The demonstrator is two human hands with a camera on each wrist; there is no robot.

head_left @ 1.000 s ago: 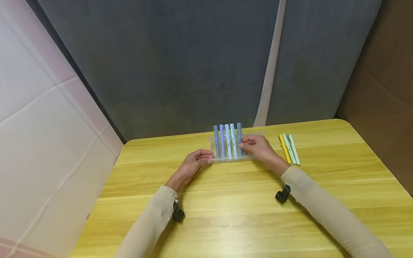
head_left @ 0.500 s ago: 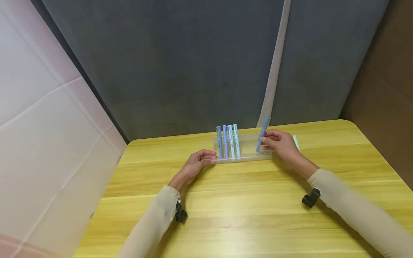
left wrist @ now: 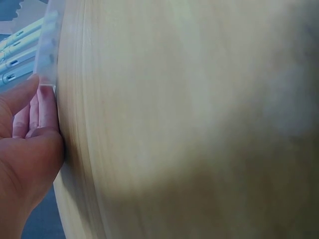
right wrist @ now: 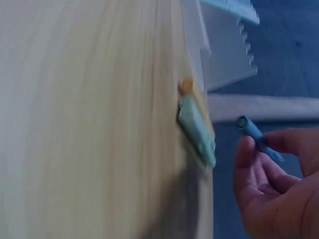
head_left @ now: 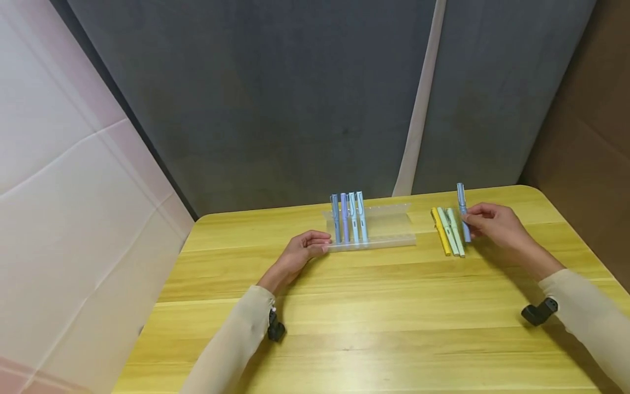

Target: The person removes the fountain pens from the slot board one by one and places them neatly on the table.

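Fingers of your right hand (head_left: 494,227) curl round a blue pen (head_left: 462,212), pinching it near its lower half; the pen stands close to upright, its top tipped slightly away from you. In the right wrist view the same pen (right wrist: 256,135) lies between thumb and fingertips (right wrist: 246,149), its dark end clear of the hand.

Your blue pen sits at roughly 2 o'clock on the yellow wooden table (head_left: 374,312), just beside three pens lying flat: a yellow pen (head_left: 440,231), then two pale green pens (head_left: 451,231). Whether the blue pen's tip touches the table cannot be told.

Fingers of your left hand (head_left: 300,253) are loosely curled, fingertips touching the left end of a clear plastic rack (head_left: 386,230) at about 12 o'clock. The left wrist view shows those fingertips (left wrist: 37,102) pressed against the rack's edge (left wrist: 49,55); no full grip is visible.

Four pens (head_left: 348,224) stand upright in the rack's left portion: blue, purple and two light blue. The rack's right portion holds nothing.

A grey cloth backdrop (head_left: 275,98) hangs at 12 o'clock beyond the table.
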